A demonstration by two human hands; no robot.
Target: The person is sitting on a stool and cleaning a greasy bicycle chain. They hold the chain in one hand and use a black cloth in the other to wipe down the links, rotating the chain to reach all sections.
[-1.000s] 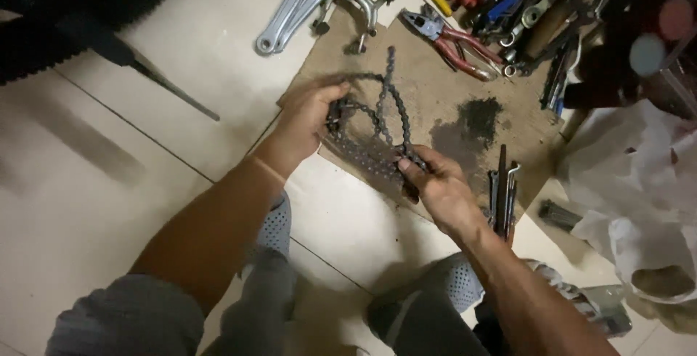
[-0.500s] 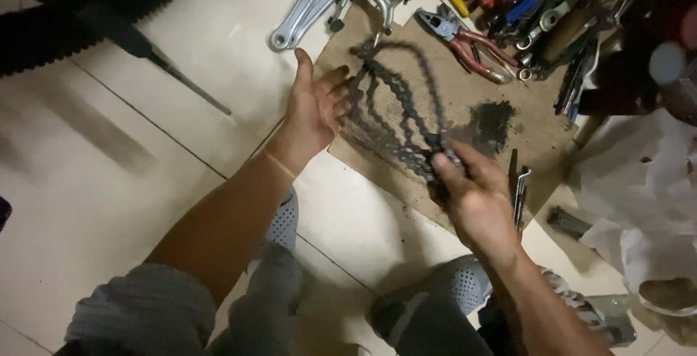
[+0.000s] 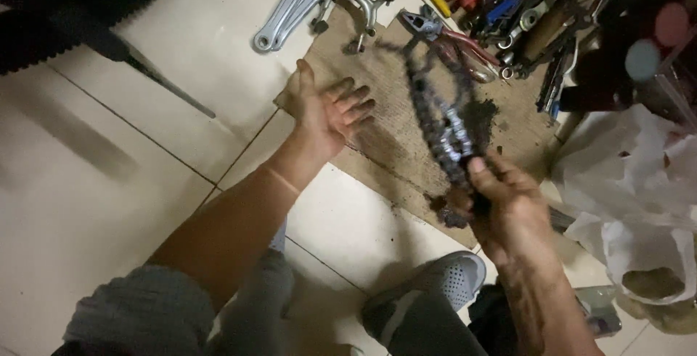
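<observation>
A dark, greasy metal bicycle chain (image 3: 435, 120) is held up above a worn brown cardboard sheet (image 3: 392, 138) that is laid on the pale tiled floor (image 3: 181, 73). The right hand (image 3: 504, 207) is closed in a pinch around a bunched lower part of the chain, the thumb pressed on top of the links, while the rest of the chain is seen blurred, looped upward and away from the hand. The left hand (image 3: 330, 112) is spread open with the fingers apart, palm down over the cardboard, just beside the chain but apart from it; nothing is held in it. A silver bicycle crank arm (image 3: 298, 3) and a silver brake caliper (image 3: 363, 7) are seen near the far edge of the cardboard, and a heap of hand tools with red, yellow and blue handles (image 3: 501, 7) lies beyond. A crumpled white plastic bag (image 3: 639, 203) is set at the right, and a black knobbly tyre (image 3: 87, 7) at the upper left. The chain is judged to be fairly heavy for its bulk, limp along its length yet stiff sideways, and slippery with grime; it is best taken by pinching across the side plates of several gathered links, so that swinging and sliding through the fingers are limited.
</observation>
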